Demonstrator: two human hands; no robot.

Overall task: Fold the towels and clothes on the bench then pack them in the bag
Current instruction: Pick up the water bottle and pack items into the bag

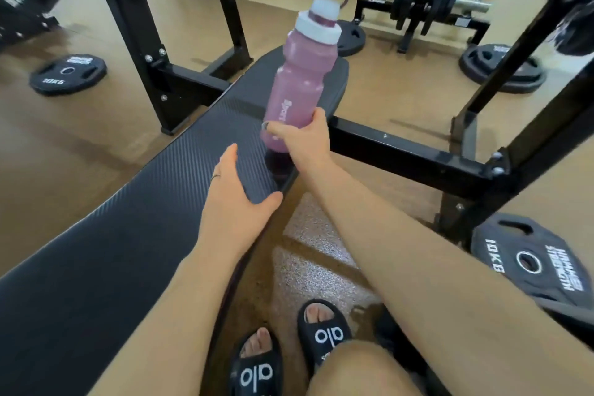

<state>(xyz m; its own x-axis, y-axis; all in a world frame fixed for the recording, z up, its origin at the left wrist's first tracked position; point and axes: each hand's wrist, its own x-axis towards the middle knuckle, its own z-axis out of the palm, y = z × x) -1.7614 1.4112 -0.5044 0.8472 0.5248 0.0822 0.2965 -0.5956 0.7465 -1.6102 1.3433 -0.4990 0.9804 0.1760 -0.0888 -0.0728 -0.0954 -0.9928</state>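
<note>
The right hand (303,135) wraps its fingers round the pink bottle (300,80), hiding its base; left hand (236,193) fingers spread flat on the bench (128,219).

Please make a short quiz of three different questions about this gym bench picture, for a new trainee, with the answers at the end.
1. True or false: the right hand holds the pink bottle near its base.
2. Which best tells the left hand? A) it pinches a towel B) open, fingers straight, over the bench C) it grips a weight plate
3. Fill in: the plate on the floor at the left reads ___ KG.

Key: 1 true; 2 B; 3 10.
</note>
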